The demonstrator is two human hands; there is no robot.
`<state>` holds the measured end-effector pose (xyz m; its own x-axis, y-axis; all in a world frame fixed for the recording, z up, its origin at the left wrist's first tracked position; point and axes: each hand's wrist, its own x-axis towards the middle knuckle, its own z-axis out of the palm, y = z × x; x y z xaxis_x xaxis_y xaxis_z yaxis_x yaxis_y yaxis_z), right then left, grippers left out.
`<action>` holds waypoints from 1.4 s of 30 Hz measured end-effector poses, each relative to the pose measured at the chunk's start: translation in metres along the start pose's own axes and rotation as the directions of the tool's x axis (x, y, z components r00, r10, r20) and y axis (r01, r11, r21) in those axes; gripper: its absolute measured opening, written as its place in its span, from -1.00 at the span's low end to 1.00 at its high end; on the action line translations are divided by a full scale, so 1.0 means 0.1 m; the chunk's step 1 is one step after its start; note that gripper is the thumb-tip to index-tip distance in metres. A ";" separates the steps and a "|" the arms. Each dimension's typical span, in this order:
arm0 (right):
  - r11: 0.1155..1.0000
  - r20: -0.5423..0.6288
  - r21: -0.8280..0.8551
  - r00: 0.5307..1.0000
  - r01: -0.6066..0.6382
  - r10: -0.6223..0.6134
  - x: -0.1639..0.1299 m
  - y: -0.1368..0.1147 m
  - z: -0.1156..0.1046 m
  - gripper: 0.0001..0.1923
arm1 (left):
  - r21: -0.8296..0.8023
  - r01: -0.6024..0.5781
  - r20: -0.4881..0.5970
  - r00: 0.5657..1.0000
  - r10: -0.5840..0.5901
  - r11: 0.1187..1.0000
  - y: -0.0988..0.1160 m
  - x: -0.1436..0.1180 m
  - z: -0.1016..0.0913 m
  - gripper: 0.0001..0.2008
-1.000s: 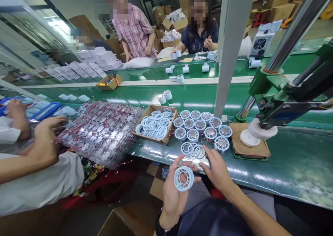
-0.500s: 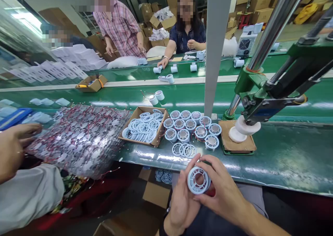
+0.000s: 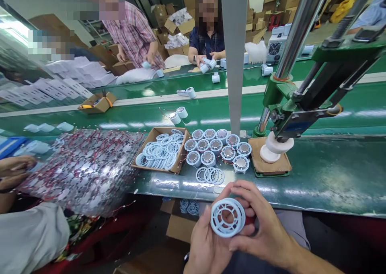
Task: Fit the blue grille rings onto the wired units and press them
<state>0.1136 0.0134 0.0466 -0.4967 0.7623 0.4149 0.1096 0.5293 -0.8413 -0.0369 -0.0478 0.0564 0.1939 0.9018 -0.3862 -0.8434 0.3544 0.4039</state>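
Note:
Between my two hands is a small stack of light-blue spoked plastic rings [image 3: 214, 219], held above my lap in front of the bench edge. My left hand [image 3: 202, 242] cups the stack from the left and below. Curled around its right side are the fingers and thumb of my right hand [image 3: 265, 221]. Just beyond, several loose spoked rings [image 3: 201, 175] lie overlapping on the green bench. Behind those stand several round light-blue housings [image 3: 241, 163] with grey metal discs and red wires. The undersides of the held rings are hidden.
A cardboard box of rings [image 3: 181, 161] stands left of the housings, beside a plastic-covered pile of wired parts [image 3: 81, 169]. A green press [image 3: 280, 121] with a white pad rises at right. A co-worker's hand [image 3: 15, 171] is at far left; two people work across the belt.
The held rings have come slightly closer and lower, with the stack's edges more visible. Across the belt, one person has lifted a light-blue part in both hands; the other now holds one too.

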 end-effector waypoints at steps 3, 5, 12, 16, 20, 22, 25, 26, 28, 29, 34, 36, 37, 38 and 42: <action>1.000 -0.018 0.008 1.000 0.026 -0.026 -0.02 0.00 0.00 -0.18 | -0.035 0.001 0.062 0.998 0.001 0.999 0.00 0.00 0.01 -0.54; 1.000 -0.017 0.000 1.000 0.023 -0.023 -0.03 0.00 0.00 -0.23 | -0.046 0.012 0.077 0.997 -0.008 0.999 0.00 0.00 0.02 -0.55; 0.999 -0.026 0.004 0.999 0.038 -0.038 -0.04 0.02 0.02 -0.25 | 0.003 0.012 0.035 0.999 -0.013 1.000 -0.01 -0.02 0.03 -0.45; 0.999 -0.031 0.009 0.998 0.051 -0.051 -0.03 0.02 0.02 -0.26 | 0.026 0.013 0.024 1.000 -0.014 1.000 -0.01 -0.02 0.00 -0.42; 0.998 -0.028 0.027 0.998 0.055 -0.054 -0.04 0.03 0.03 -0.23 | 0.014 0.017 0.048 0.999 -0.018 1.000 -0.01 -0.03 -0.01 -0.45; 0.998 -0.016 0.042 0.999 0.042 -0.042 -0.04 0.03 0.03 -0.20 | 0.005 0.020 0.045 0.999 -0.020 1.000 -0.01 -0.03 0.00 -0.46; 0.999 0.034 0.045 0.999 -0.013 0.011 -0.03 0.02 0.01 -0.14 | -0.017 -0.001 0.008 1.000 0.001 1.000 -0.02 -0.02 0.02 -0.50; 0.999 0.055 0.037 0.998 -0.038 0.036 -0.02 0.01 0.00 -0.14 | -0.031 -0.014 -0.007 1.000 0.014 0.999 -0.02 -0.01 0.03 -0.51; 0.995 0.093 0.023 0.991 -0.096 0.093 0.00 0.00 -0.02 -0.20 | -0.060 -0.037 -0.034 0.999 0.035 0.998 -0.03 0.00 0.06 -0.53; 0.992 0.109 0.023 0.986 -0.128 0.124 0.01 -0.01 -0.02 -0.23 | -0.067 -0.044 -0.044 0.998 0.041 0.997 -0.04 0.01 0.07 -0.52; 0.949 0.173 0.111 0.946 -0.296 0.275 0.03 -0.01 -0.02 -0.32 | -0.034 -0.044 -0.073 0.996 0.042 0.998 -0.05 0.02 0.09 -0.41; 0.932 0.190 0.153 0.936 -0.328 0.298 0.02 0.00 -0.01 -0.32 | -0.029 -0.046 -0.075 0.996 0.043 0.999 -0.05 0.02 0.08 -0.40; 0.927 0.195 0.167 0.933 -0.334 0.301 0.02 0.01 0.00 -0.33 | -0.030 -0.045 -0.075 0.996 0.043 0.999 -0.05 0.02 0.08 -0.40; 0.924 0.197 0.179 0.933 -0.337 0.302 0.02 0.02 0.00 -0.33 | -0.031 -0.045 -0.074 0.996 0.043 0.999 -0.05 0.02 0.07 -0.40; 0.924 0.183 0.231 0.946 -0.305 0.266 0.01 0.06 0.01 -0.34 | -0.042 -0.047 -0.091 0.995 0.043 0.998 -0.06 0.02 0.06 -0.42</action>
<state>0.1129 0.0165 0.0419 -0.5987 0.7940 0.1051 0.0534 0.1705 -0.9839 -0.0283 -0.0470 0.0584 0.1111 0.8898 -0.4425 -0.8719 0.3010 0.3862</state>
